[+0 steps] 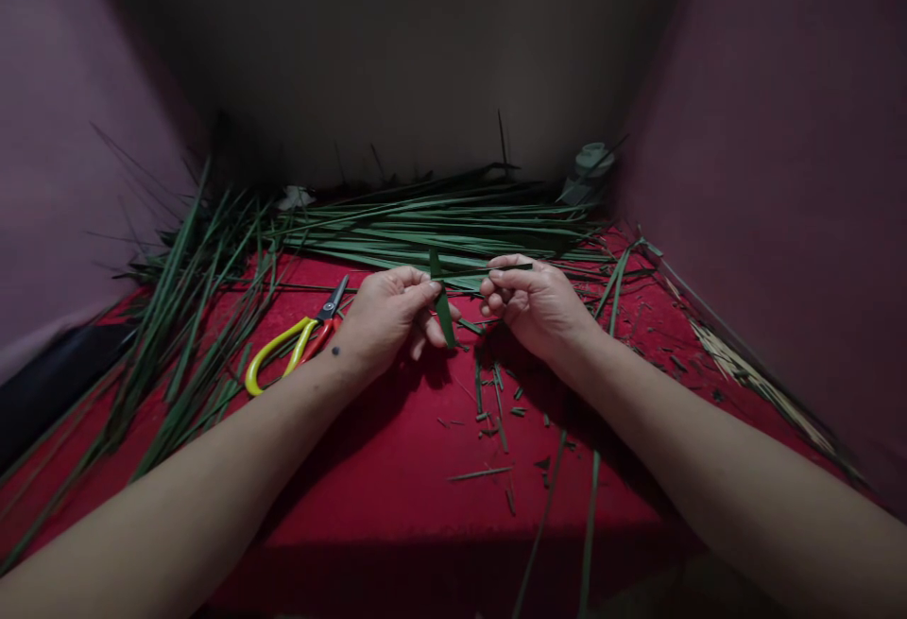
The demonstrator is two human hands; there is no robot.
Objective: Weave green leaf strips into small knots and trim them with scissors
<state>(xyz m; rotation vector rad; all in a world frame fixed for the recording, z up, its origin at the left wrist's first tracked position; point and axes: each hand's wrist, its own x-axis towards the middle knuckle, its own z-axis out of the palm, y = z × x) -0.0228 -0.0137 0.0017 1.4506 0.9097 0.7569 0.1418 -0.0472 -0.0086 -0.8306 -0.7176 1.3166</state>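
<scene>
My left hand (392, 315) pinches a short, wide green leaf strip (444, 317) between thumb and fingers; the strip stands roughly upright in view. A thin green leaf strip (468, 273) crosses it and runs sideways to my right hand (533, 302), whose thumb and forefinger are closed on it. The thin strip's darker end sticks out past the right thumb. Whether the two pieces are joined is hidden by the left fingers. Beside my left wrist lie scissors (282, 354) with yellow handles, blades pointing away; something red shows next to them.
Long green leaves (425, 222) are heaped along the back wall, with more leaves (191, 317) at left. Leaf scraps (500, 402) litter the red cloth (383, 468). A small bottle (590, 170) stands at the back right. Pale thin sticks (758, 383) lie by the right wall.
</scene>
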